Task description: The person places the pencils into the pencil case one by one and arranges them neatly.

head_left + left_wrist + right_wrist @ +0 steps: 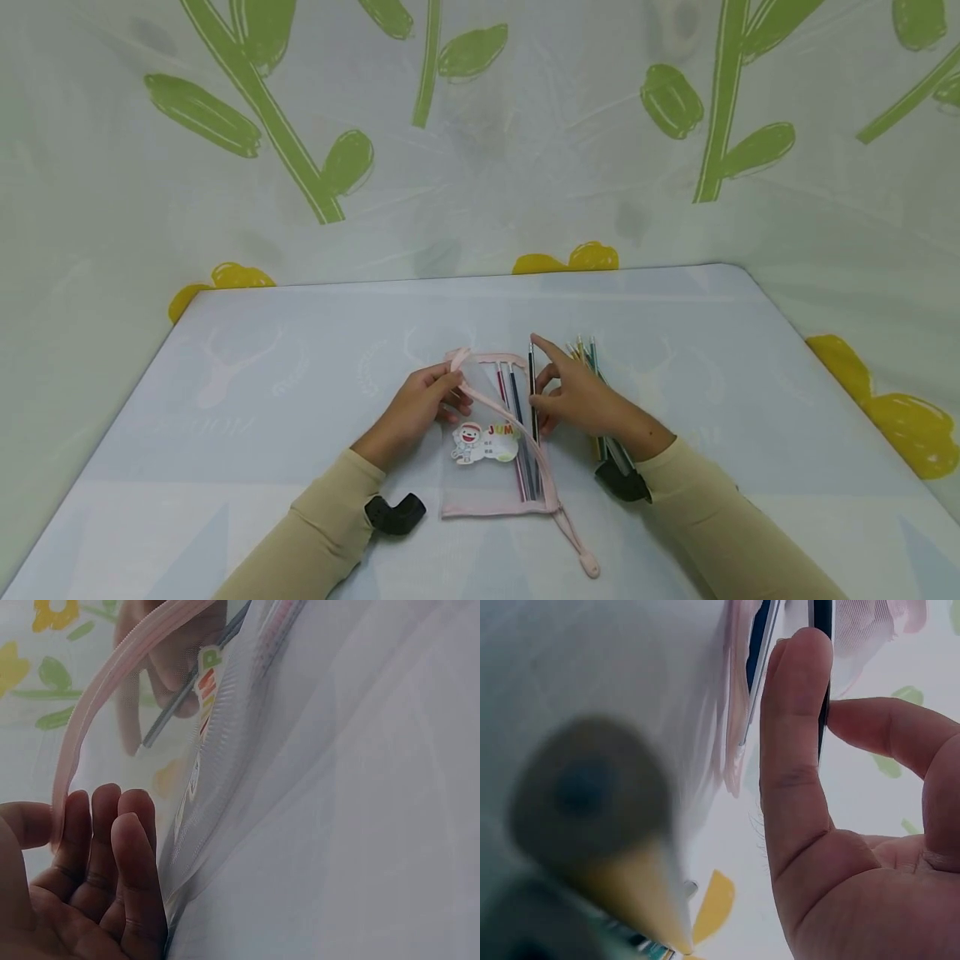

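My left hand (420, 408) pinches the pink zipper edge (71, 742) of a see-through mesh pencil pouch (476, 487) between thumb and index finger, lifting that edge. A cartoon label (483, 443) is on the pouch. Within the mesh, several pencils (513, 387) lie lengthwise on the right side. My right hand (588, 400) holds a dark pencil (532, 367) between thumb and fingers, its index fingertip at the pencil's far end. This pencil's near part runs down into the pouch, behind the zipper strip. Beyond the right hand lie more pencils (594, 350), partly hidden by hand and wrist.
A pink zipper pull strap (581, 550) trails from the pouch's near right corner. Black wrist devices (397, 514) sit at both cuffs. The pale table (300, 333) ends at a wall covering (525, 183) with painted leaves.
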`<state>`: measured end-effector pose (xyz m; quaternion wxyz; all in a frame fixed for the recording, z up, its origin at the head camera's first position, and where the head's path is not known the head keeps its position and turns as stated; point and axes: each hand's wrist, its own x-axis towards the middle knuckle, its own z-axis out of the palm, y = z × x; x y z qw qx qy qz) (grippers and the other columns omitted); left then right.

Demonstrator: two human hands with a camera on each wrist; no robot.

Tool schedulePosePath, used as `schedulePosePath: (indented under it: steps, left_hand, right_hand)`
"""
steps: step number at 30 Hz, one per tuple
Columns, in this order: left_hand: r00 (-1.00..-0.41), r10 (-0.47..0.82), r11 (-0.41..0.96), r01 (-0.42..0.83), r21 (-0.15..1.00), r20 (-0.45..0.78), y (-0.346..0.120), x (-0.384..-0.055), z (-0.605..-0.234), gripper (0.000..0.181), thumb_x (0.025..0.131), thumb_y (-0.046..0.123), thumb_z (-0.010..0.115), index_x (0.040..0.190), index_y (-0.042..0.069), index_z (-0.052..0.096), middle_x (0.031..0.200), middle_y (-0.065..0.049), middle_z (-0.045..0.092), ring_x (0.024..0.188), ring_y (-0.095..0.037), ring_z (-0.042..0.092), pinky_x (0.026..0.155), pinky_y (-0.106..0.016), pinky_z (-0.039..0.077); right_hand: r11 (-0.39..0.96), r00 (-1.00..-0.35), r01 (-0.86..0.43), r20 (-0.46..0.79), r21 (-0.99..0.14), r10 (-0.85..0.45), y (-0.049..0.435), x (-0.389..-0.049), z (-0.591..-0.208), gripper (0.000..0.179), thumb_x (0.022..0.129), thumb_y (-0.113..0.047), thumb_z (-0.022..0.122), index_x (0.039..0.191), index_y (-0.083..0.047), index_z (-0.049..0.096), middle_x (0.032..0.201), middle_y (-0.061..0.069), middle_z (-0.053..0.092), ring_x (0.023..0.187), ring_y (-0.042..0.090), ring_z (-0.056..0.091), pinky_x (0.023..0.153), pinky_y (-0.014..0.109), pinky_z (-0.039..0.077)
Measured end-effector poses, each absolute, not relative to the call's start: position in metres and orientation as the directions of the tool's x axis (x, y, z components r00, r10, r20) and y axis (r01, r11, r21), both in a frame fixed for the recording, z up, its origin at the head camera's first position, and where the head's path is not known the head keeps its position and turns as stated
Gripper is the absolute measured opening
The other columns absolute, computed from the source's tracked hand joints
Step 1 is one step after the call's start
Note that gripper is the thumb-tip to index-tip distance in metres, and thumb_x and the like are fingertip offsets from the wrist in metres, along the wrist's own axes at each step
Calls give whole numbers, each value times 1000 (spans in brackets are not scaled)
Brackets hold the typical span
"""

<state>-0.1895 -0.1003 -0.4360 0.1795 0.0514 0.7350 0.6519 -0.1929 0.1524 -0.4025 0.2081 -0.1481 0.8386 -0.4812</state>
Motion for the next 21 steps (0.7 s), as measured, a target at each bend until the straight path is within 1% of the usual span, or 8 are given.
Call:
schedulePosePath:
  steps: [10, 16, 21]
  left_hand:
    - [-927, 307, 146, -177, 973, -215, -100, -188, -437, 29, 106, 22, 45, 108, -3, 60, 87, -7, 67, 79, -15, 65, 69, -25, 54]
    - [-927, 317, 156, -157, 975, -200, -100, -190, -437, 30, 106, 23, 44, 108, -2, 60, 91, -8, 66, 80, -15, 65, 70, -26, 55]
    - [-930, 305, 157, -165, 974, -207, -100, -190, -437, 29, 106, 22, 45, 106, -2, 60, 88, -7, 66, 78, -15, 64, 69, -26, 55]
  right_hand:
    - [535, -859, -27, -254, -844, -445, 149, -189, -410, 91, 92, -3, 67, 161, -15, 9, 110, 17, 58, 64, 18, 69, 62, 32, 59]
    - [576, -867, -57, -246, -815, -433, 149, -189, -409, 88, 91, -6, 69, 160, -12, 14, 109, 14, 61, 65, 16, 69, 61, 31, 58]
    - [612, -864, -79, -252, -786, -436, 148, -191, -410, 86, 91, -8, 71, 159, -7, 18, 107, 10, 63, 66, 13, 68, 61, 30, 58]
